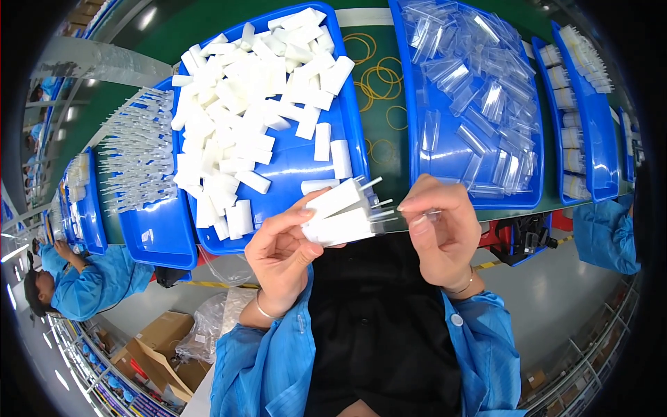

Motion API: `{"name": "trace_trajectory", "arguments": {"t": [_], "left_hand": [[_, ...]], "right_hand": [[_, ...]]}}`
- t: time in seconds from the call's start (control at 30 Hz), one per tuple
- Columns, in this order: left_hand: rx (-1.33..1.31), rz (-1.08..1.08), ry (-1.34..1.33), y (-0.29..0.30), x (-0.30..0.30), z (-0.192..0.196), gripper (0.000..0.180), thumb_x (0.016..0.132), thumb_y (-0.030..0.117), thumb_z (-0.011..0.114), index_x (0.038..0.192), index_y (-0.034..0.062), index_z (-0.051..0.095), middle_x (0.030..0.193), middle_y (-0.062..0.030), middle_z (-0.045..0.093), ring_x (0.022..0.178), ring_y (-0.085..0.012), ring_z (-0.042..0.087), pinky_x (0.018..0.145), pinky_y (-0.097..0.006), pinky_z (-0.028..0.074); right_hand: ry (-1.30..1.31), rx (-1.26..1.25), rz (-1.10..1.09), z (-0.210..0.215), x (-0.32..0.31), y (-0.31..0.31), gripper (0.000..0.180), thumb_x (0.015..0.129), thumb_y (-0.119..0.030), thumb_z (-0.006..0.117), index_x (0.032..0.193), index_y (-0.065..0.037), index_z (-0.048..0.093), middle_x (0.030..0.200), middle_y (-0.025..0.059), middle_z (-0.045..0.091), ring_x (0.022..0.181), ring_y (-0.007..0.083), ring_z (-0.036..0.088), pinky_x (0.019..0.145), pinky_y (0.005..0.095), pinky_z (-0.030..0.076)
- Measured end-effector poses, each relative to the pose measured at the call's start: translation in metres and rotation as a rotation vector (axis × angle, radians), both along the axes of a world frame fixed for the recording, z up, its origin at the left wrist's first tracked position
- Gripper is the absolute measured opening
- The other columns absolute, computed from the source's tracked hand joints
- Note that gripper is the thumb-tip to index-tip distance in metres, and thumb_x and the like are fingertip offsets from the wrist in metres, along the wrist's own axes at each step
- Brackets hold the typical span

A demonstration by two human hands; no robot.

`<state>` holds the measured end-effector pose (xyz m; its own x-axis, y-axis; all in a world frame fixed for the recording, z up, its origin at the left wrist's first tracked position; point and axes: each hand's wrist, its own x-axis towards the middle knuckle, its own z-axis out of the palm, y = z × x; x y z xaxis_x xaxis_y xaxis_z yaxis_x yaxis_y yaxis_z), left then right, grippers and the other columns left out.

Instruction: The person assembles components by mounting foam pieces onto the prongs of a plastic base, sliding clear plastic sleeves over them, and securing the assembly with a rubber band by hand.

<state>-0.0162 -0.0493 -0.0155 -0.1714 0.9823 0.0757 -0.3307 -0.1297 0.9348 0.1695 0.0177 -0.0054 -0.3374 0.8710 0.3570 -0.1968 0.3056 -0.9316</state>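
Observation:
My left hand (281, 254) is closed round several white oblong pieces (337, 217), held side by side near the table's front edge. Thin white rods and clear plastic (379, 210) stick out from their right ends. Just to the right, my right hand (445, 233) has thumb and fingers drawn together in a pinch. Something small and clear seems to show at its fingertips, too faint to name. Beyond my left hand, a blue tray (278, 208) carries a heap of white pieces (236, 104). Clear plastic sleeves (479, 90) lie loose in another blue tray (445, 174) at the right.
Yellow rubber bands (382, 80) lie on the green table (385, 167) between the trays. A blue tray (156, 240) of thin white rods (139, 153) stands left; more trays (597, 139) stand right. Co-workers in blue (104, 278) sit at both sides. A cardboard box (163, 340) is on the floor.

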Motion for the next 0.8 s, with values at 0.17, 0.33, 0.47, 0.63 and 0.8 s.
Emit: {"name": "trace_trajectory", "arguments": {"t": [0.17, 0.33, 0.47, 0.63, 0.8], "left_hand": [[0.013, 0.057, -0.012, -0.002, -0.001, -0.002, 0.035, 0.079, 0.011, 0.066, 0.108, 0.0, 0.05, 0.118, -0.0279, 0.049, 0.093, -0.0324, 0.061, 0.066, -0.04, 0.057], [0.011, -0.042, -0.001, 0.0, -0.001, 0.004, 0.021, 0.081, 0.002, 0.061, 0.101, -0.0052, 0.056, 0.118, -0.0319, 0.047, 0.108, -0.0331, 0.052, 0.087, -0.038, 0.046], [0.041, -0.024, 0.11, 0.004, 0.001, 0.007, 0.012, 0.082, 0.0, 0.058, 0.093, -0.0045, 0.061, 0.118, -0.0293, 0.049, 0.107, -0.0314, 0.052, 0.087, -0.037, 0.045], [0.09, 0.022, 0.224, 0.003, -0.001, 0.006, 0.012, 0.082, 0.001, 0.059, 0.092, -0.0041, 0.062, 0.116, -0.0291, 0.05, 0.104, -0.0306, 0.054, 0.085, -0.036, 0.045], [0.143, 0.025, 0.326, 0.006, -0.002, 0.008, 0.012, 0.082, 0.002, 0.06, 0.091, -0.0042, 0.063, 0.114, -0.0284, 0.052, 0.102, -0.0312, 0.056, 0.085, -0.035, 0.046]], "right_hand": [[-0.034, 0.055, -0.069, 0.001, -0.01, -0.002, 0.016, 0.079, -0.001, 0.06, 0.094, 0.0, 0.055, 0.074, 0.0066, 0.053, 0.055, 0.0081, 0.039, 0.05, 0.0195, 0.031], [0.066, 0.095, -0.197, -0.007, -0.017, -0.007, 0.016, 0.081, 0.0, 0.058, 0.096, 0.002, 0.052, 0.078, 0.0094, 0.056, 0.06, 0.0097, 0.044, 0.051, 0.0197, 0.034], [0.107, 0.009, -0.208, -0.008, -0.019, -0.012, 0.016, 0.083, -0.001, 0.057, 0.097, 0.003, 0.051, 0.08, 0.0101, 0.056, 0.062, 0.0103, 0.046, 0.053, 0.0197, 0.037], [0.1, -0.139, -0.051, -0.004, -0.014, -0.007, 0.015, 0.085, -0.002, 0.056, 0.098, 0.003, 0.05, 0.083, 0.0093, 0.055, 0.066, 0.0096, 0.049, 0.058, 0.0194, 0.04], [0.131, -0.134, -0.019, -0.003, -0.013, -0.007, 0.014, 0.085, -0.002, 0.055, 0.097, 0.002, 0.051, 0.082, 0.0087, 0.054, 0.065, 0.0085, 0.047, 0.056, 0.0189, 0.038]]}}
